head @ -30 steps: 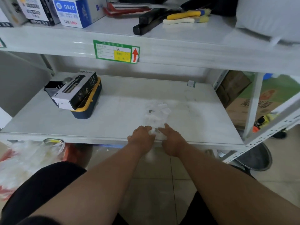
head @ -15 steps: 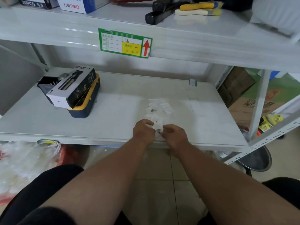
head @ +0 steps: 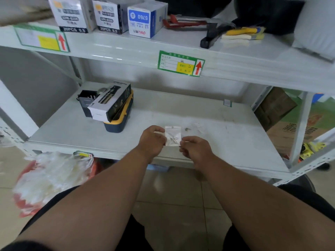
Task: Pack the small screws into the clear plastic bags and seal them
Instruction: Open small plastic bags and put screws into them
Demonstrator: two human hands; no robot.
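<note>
I hold one small clear plastic bag (head: 173, 136) upright over the front edge of the lower shelf (head: 235, 142), pinched between both hands. My left hand (head: 152, 141) grips the bag's left edge with thumb and curled fingers; my right hand (head: 195, 150) pinches its lower right corner, fingers curled in. A few small screws (head: 173, 138) glint inside, bunched near the middle of the bag. The bag's top strip, with its hang hole, faces up at 12 o'clock; whether that strip is pressed closed I cannot tell from here.

At about 2 o'clock from the bag, a few loose screws (head: 186, 129) lie dark on the shelf, and just beyond them more empty bags (head: 199, 128) lie flat, pale and hard to count. Farther off at 10 o'clock sits a yellow and navy case (head: 123, 115) with a spray bottle box (head: 110, 102) resting on it.

I judge this to be the filling-and-sealing step for one bag, with the task far from over, since screws and bags lie unpacked on the shelf. The next move, as I read it, calls for keeping the bag upright so the screws stay low, then running thumb and finger along the top strip to press it closed. A light, even pinch matters; the film is thin and slippery.
</note>
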